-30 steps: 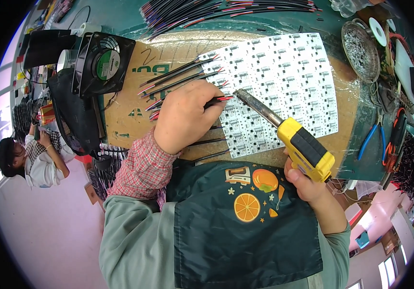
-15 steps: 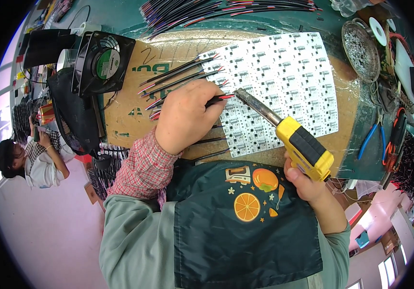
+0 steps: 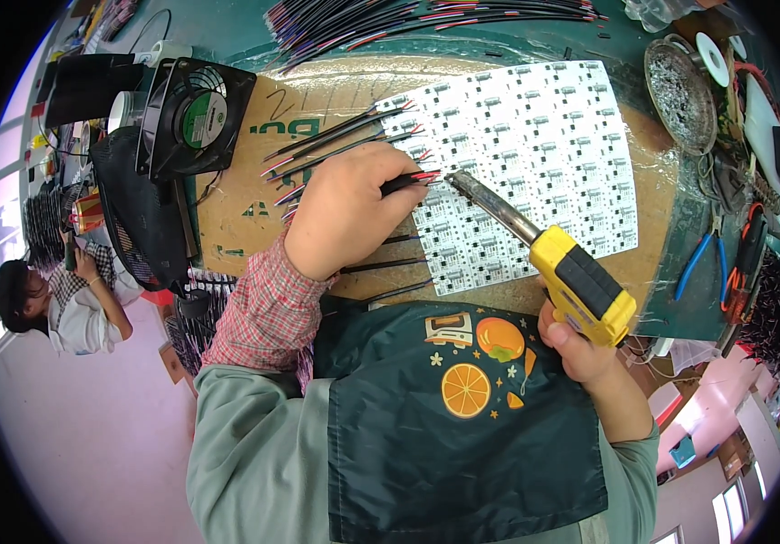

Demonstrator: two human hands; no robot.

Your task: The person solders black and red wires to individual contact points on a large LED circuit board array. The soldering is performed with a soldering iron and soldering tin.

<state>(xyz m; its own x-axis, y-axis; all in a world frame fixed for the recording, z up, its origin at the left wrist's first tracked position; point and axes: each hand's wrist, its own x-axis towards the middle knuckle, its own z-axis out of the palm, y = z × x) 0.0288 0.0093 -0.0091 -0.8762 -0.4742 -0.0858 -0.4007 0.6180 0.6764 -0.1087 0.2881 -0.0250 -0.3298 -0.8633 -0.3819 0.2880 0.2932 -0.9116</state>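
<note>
My left hand pinches a black cable whose red and white wire ends point right, over the left edge of a white circuit board sheet. That sheet bears rows of small dark parts. In my right hand is a yellow and black soldering gun, its metal tip slanting up and left. The tip hovers close to the wire ends, with a slight gap visible. Several other black cables lie along the sheet's left edge, some partly hidden under my left hand.
Cardboard lies under the sheet. A black fan stands at left, a cable bundle at the back. To the right are a round metal dish with silvery bits and blue pliers. Another person sits far left.
The soldering gun has shifted slightly right and down with my right hand, its tip drawing back a little from the wires. My left hand has moved slightly left and down, still holding the cable.
</note>
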